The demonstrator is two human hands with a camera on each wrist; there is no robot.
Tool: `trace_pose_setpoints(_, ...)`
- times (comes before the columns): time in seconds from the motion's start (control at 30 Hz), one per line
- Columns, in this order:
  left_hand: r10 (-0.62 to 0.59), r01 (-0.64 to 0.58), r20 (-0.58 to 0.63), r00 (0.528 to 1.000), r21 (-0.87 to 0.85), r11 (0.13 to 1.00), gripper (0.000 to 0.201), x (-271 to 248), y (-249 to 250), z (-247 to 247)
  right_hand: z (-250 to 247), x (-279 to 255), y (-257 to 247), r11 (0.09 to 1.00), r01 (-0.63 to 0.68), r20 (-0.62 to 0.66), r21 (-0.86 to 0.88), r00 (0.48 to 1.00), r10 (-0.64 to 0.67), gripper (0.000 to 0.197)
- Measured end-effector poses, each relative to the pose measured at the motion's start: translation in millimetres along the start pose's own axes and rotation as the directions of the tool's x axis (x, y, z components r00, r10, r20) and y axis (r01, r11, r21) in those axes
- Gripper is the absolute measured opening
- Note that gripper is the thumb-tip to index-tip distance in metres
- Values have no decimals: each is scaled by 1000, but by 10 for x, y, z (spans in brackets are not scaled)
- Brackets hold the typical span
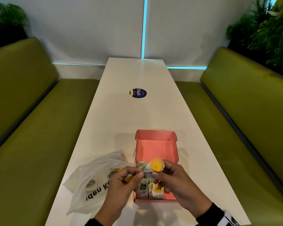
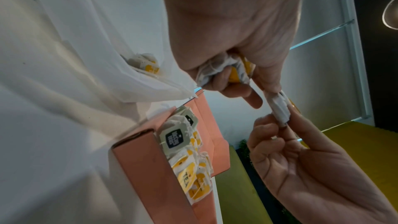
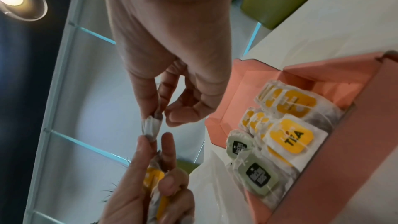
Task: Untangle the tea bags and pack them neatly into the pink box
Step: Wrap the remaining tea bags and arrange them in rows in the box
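Over the near end of the white table (image 1: 137, 75), two hands are busy with a bunch of tea bags (image 1: 151, 168). That bunch hangs in the air just above the pink box (image 1: 155, 149), stretched between the two hands. The left hand (image 1: 121, 181) has its fingers curled tight around some crumpled bags with yellow tags, and its thumb and first finger pinch one end of a small white bag. The right hand (image 1: 178, 181) pinches the other end of it with its thumb and fingertips (the rest of its fingers are bent loosely). A yellow tag (image 1: 156, 165) sticks up from the bunch, and it looks blurry in the head view, so I cannot tell what is printed on it.

The pink box sits open on the table with its lid tipped back, away from the person. Inside, at the near end, packed tea bags (image 3: 286, 135) stand close together in rows. Some have yellow tags that say TEA, and some have pale green tags with a dark square. The far part of the box floor is bare.

Just left of the box lies a thin white plastic bag (image 1: 91, 178) with black letters on it. A few more tea bags show through it. A round dark sticker (image 1: 138, 93) is stuck further up the table. Green benches (image 1: 31, 128) run along both sides.
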State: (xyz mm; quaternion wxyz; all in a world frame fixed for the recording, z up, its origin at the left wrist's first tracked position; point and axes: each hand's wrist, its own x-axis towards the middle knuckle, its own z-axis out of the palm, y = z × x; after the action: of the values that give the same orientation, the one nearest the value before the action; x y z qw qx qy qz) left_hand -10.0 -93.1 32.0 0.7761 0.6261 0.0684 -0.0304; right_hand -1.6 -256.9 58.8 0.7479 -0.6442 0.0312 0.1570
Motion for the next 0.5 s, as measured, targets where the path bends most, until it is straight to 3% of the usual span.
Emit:
trace_pose_setpoints(0.23,62,-62,2,998,11,998,13,-26,-9,20,8,33,-2,984,-13,-46,179,999,22,21)
trace_pose_setpoints(0.43,70,-70,-23,997,9,998,10,4,8,35,-5,23,-18,993,-9,-41,114,999,14,18)
trace_pose_setpoints(0.5,29,-28,-16,999,10,1000,26,30,36,41,-2,17,-18,995,-9,-39,95,999,13,13)
